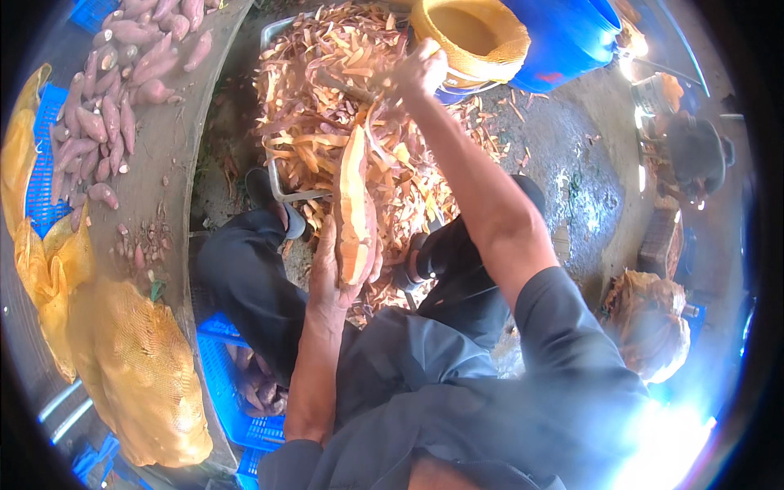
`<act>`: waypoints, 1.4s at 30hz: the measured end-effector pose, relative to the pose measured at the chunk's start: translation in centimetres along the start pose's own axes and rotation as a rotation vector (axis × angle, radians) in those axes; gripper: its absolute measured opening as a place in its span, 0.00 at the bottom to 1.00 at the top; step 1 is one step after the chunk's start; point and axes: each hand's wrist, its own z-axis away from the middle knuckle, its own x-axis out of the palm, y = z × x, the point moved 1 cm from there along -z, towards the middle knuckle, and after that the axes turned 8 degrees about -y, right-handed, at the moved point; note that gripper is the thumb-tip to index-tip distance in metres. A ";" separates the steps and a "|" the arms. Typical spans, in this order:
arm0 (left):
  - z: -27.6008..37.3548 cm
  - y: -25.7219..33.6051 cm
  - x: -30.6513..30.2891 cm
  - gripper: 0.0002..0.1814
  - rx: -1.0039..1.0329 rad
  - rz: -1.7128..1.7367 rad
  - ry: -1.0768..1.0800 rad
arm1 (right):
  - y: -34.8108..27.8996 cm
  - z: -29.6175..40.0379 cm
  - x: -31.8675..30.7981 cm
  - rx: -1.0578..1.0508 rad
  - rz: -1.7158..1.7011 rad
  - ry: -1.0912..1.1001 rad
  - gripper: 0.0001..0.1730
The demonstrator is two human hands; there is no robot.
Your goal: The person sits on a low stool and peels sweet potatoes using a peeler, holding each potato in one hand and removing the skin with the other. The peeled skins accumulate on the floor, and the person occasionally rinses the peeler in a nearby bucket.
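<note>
My left hand (343, 269) grips the near end of a long sweet potato (355, 202), which points away from me over a heap of peelings. A broad orange strip of its flesh is bare, while purplish skin stays along its right side. Beyond its far end is my right hand (422, 67), closed and blurred by motion. From that fist a narrow, blurred peeling tool (346, 86) reaches left; its exact shape is unclear. Loose peel hangs near the sweet potato's far tip. Under both hands, sweet potato peelings (318, 141) overflow a metal-rimmed tray (278, 184).
Unpeeled sweet potatoes (110, 116) lie on a board (165, 184) at left, near a bulging yellow mesh sack (141, 373). A blue crate (226, 392) with sweet potatoes stands by my left leg. A mesh-lined bucket (422, 24) and blue barrel (563, 43) stand ahead.
</note>
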 end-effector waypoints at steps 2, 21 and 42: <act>-0.1 0.5 -0.7 0.29 0.006 0.048 -0.044 | 0.1 -2.7 -0.3 0.236 -0.857 -0.161 0.27; 0.0 -0.6 2.5 0.24 0.141 -0.043 0.207 | -1.4 13.5 -11.8 -0.147 -0.804 -0.416 0.14; -0.9 0.4 -0.6 0.35 0.021 -0.087 -0.087 | -1.4 14.6 -15.0 0.282 -1.465 -0.522 0.22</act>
